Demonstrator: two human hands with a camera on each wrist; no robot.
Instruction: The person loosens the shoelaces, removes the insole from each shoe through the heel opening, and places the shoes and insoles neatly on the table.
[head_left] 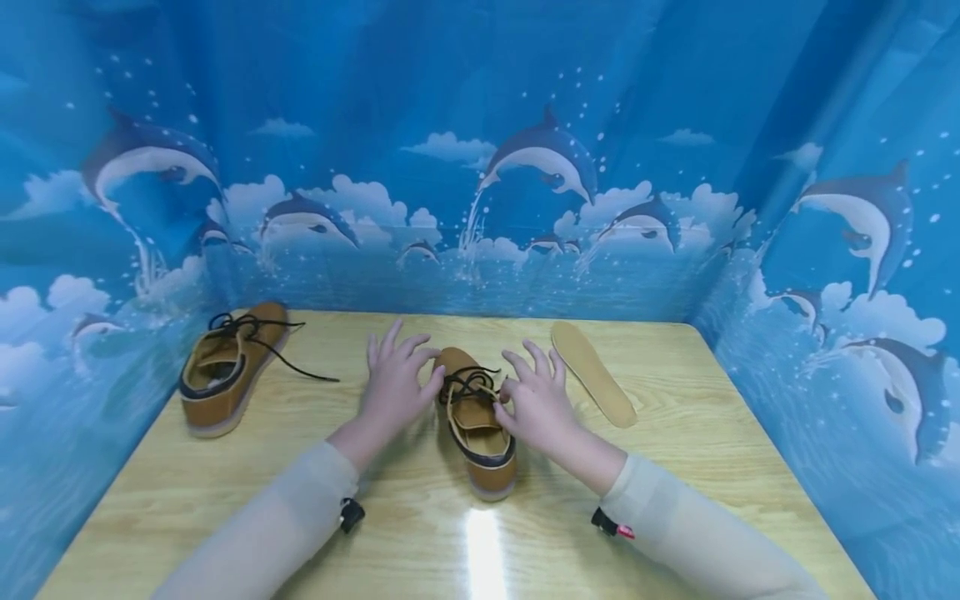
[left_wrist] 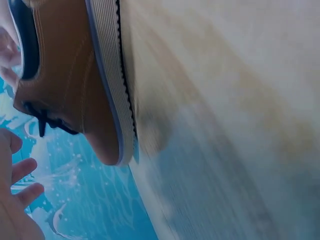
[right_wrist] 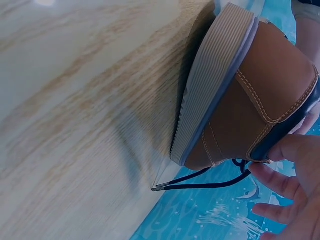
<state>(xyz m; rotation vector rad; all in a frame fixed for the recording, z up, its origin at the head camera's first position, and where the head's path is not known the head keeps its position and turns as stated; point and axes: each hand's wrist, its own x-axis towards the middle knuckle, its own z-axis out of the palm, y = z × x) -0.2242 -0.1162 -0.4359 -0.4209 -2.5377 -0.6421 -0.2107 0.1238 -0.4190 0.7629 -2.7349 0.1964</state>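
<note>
A brown lace-up shoe [head_left: 491,479] with a dark collar and black laces stands on the table, toe pointing away. My right hand [head_left: 536,400] is at its right side. Thumb and forefinger pinch the edge of the lacing flap, as the right wrist view shows at the shoe's [right_wrist: 225,135] upper. On the other side my left hand [head_left: 397,379] is spread beside the toe, thumb and forefinger near the laces. In the left wrist view its fingers [left_wrist: 30,192] stand apart from the shoe [left_wrist: 70,60]. The black laces [right_wrist: 215,185] trail past the toe.
Another brown shoe [head_left: 213,412] with loose black laces stands at the table's left edge. A tan insole [head_left: 594,375] lies to the right of my right hand. Blue dolphin-print curtains [head_left: 420,275] close off the back and sides of the wooden table [head_left: 697,467].
</note>
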